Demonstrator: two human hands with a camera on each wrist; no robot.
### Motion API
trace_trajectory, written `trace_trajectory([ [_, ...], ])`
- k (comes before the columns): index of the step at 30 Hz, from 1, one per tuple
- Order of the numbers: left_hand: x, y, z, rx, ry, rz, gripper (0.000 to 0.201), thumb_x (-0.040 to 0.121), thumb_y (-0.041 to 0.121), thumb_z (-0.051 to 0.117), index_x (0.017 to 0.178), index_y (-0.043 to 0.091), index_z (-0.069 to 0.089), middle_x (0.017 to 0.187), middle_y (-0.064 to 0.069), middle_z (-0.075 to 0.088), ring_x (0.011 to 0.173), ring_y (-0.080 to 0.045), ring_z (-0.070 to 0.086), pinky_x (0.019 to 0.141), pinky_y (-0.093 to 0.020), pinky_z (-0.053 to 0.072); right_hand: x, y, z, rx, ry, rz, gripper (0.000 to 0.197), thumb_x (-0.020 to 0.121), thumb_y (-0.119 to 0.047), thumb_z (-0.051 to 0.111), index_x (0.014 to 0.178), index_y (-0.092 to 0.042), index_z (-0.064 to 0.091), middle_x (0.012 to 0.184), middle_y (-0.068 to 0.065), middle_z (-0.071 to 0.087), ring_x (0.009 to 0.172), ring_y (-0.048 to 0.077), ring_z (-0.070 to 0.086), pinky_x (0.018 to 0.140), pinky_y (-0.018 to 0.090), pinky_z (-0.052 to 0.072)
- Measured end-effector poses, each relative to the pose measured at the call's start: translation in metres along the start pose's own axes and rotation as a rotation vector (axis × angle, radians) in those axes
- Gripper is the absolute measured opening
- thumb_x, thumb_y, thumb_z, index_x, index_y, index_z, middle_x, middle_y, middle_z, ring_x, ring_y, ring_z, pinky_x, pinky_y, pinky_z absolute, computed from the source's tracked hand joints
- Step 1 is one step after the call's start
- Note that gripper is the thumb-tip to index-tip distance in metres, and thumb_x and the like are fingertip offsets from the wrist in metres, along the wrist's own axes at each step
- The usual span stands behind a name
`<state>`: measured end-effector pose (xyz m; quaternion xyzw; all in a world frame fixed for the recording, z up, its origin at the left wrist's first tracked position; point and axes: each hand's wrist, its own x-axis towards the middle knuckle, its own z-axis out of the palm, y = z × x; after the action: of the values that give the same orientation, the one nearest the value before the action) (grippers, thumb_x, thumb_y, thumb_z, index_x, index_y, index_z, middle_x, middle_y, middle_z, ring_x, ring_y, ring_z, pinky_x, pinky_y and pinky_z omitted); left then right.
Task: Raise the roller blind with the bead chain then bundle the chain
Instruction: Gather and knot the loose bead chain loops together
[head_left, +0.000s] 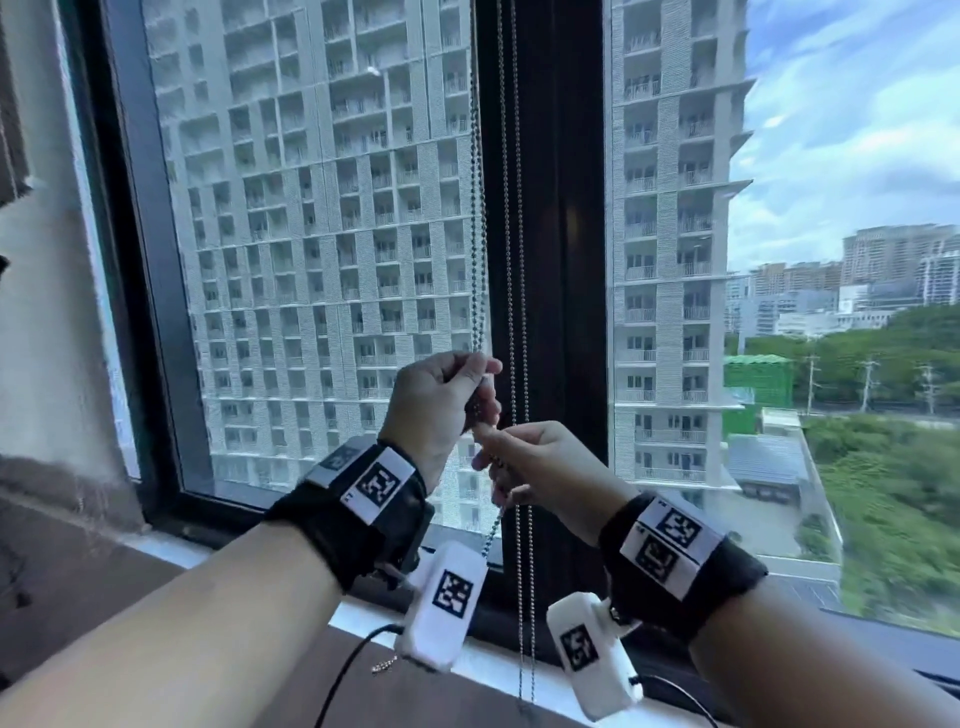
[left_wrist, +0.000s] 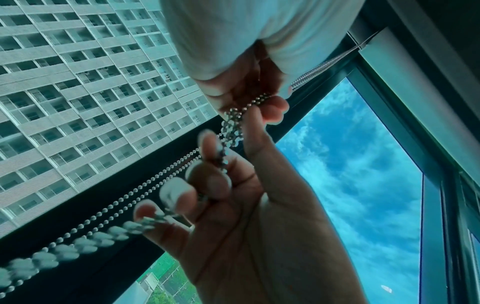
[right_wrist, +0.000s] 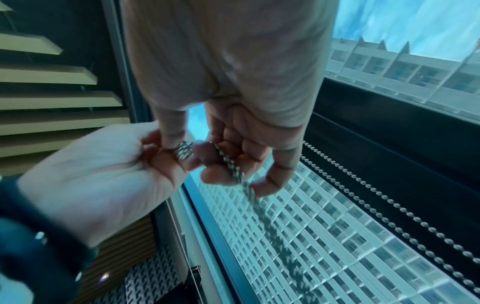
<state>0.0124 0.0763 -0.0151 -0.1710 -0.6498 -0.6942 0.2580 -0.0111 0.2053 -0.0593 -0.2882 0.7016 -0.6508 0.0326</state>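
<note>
Left hand (head_left: 439, 395) above, right hand (head_left: 540, 462) below — each grip pinched tight on the bead chain (head_left: 479, 260).

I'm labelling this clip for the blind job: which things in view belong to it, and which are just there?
Belongs:
bead chain
left hand, pinching it
right hand, gripping it lower down

Just there:
second chain pair, hanging free
window frame
sill

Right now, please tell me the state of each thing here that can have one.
Blind: raised, glass uncovered.
Twisted chain: held by both hands.
Second chain: hanging free.
Left hand: grip pinching the twisted chain.
Right hand: fingers curled round it lower down.
</note>
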Motion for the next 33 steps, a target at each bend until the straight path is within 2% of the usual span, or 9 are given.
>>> trace_trajectory([
  [3, 0.0, -0.002, -0.008, 0.018, 0.001, 0.004, 0.021, 0.096, 0.013, 0.052, 0.083, 0.005, 0.067, 0.058, -0.003, 0.053, 0.051, -0.018, 0.046, 0.052, -0.03, 0.042, 0.0, -0.001, -0.006, 0.046, -0.04, 0.062, 0.031, 0.09, -0.029, 0.068, 0.066, -0.012, 0.06, 0.051, -0.004, 0.045, 0.049, 0.011, 0.042, 0.054, 0.025, 0.042],
  [6, 0.0, 0.0, -0.014, -0.027, -0.022, -0.03, 0.023, 0.096, 0.009, 0.049, 0.081, 0.003, 0.064, 0.054, 0.0, 0.049, 0.05, -0.016, 0.04, 0.053, -0.029, 0.038, 0.004, -0.006, -0.011, 0.113, -0.054, 0.109, 0.032, 0.092, -0.02, 0.066, 0.063, -0.015, 0.053, 0.052, -0.002, 0.036, 0.048, 0.012, 0.033, 0.057, 0.03, 0.03],
  [12, 0.0, 0.004, -0.02, -0.002, -0.107, -0.007, 0.025, 0.096, 0.008, 0.048, 0.079, 0.002, 0.064, 0.053, -0.001, 0.049, 0.048, -0.016, 0.038, 0.052, -0.031, 0.033, 0.011, -0.028, -0.017, 0.155, -0.038, 0.178, 0.037, 0.094, -0.035, 0.062, 0.063, -0.019, 0.049, 0.052, -0.005, 0.033, 0.045, 0.012, 0.029, 0.053, 0.028, 0.029],
  [17, -0.002, 0.002, -0.023, 0.021, -0.134, -0.005, 0.023, 0.096, 0.007, 0.047, 0.095, 0.005, 0.07, 0.065, -0.009, 0.063, 0.054, -0.018, 0.056, 0.053, -0.029, 0.049, 0.014, -0.056, -0.021, 0.204, 0.083, 0.165, 0.026, 0.101, -0.026, 0.05, 0.083, -0.009, 0.06, 0.053, -0.005, 0.038, 0.043, 0.009, 0.03, 0.052, 0.027, 0.03],
  [20, -0.005, 0.002, -0.019, -0.017, -0.138, -0.028, 0.024, 0.095, 0.002, 0.047, 0.102, 0.006, 0.07, 0.07, -0.011, 0.069, 0.058, -0.017, 0.062, 0.058, -0.028, 0.056, 0.017, -0.068, -0.014, 0.168, 0.096, 0.147, 0.029, 0.102, -0.022, 0.043, 0.087, -0.006, 0.062, 0.056, -0.002, 0.041, 0.044, 0.009, 0.031, 0.047, 0.024, 0.029],
  [23, -0.004, 0.004, -0.013, -0.037, -0.139, -0.041, 0.022, 0.094, 0.0, 0.05, 0.11, 0.009, 0.063, 0.073, -0.011, 0.07, 0.057, -0.016, 0.065, 0.06, -0.028, 0.059, 0.021, -0.077, -0.006, 0.057, 0.12, 0.11, 0.029, 0.093, -0.035, 0.056, 0.078, -0.011, 0.06, 0.053, -0.001, 0.049, 0.042, 0.012, 0.04, 0.047, 0.023, 0.035],
  [27, -0.002, 0.006, -0.012, -0.002, -0.192, -0.098, 0.026, 0.09, 0.007, 0.058, 0.116, 0.004, 0.058, 0.078, -0.013, 0.073, 0.062, -0.018, 0.07, 0.059, -0.026, 0.058, 0.02, -0.086, -0.005, -0.231, 0.171, -0.016, 0.037, 0.085, -0.026, 0.072, 0.09, 0.01, 0.07, 0.071, 0.019, 0.062, 0.061, 0.028, 0.054, 0.061, 0.038, 0.048],
  [31, -0.001, 0.007, -0.013, 0.028, -0.188, -0.097, 0.025, 0.087, 0.007, 0.062, 0.109, -0.006, 0.062, 0.081, -0.017, 0.074, 0.069, -0.022, 0.072, 0.059, -0.024, 0.057, 0.018, -0.091, -0.004, -0.36, 0.212, -0.051, 0.027, 0.088, -0.019, 0.07, 0.089, 0.008, 0.072, 0.073, 0.018, 0.059, 0.051, 0.018, 0.047, 0.045, 0.027, 0.038],
  [33, 0.0, 0.005, -0.014, 0.105, -0.125, -0.009, 0.022, 0.083, 0.009, 0.067, 0.102, -0.002, 0.065, 0.085, -0.018, 0.074, 0.077, -0.029, 0.073, 0.068, -0.036, 0.06, 0.016, -0.093, -0.005, -0.367, 0.203, -0.053, 0.028, 0.089, -0.021, 0.07, 0.087, 0.006, 0.072, 0.07, 0.015, 0.058, 0.046, 0.012, 0.043, 0.043, 0.026, 0.036],
])
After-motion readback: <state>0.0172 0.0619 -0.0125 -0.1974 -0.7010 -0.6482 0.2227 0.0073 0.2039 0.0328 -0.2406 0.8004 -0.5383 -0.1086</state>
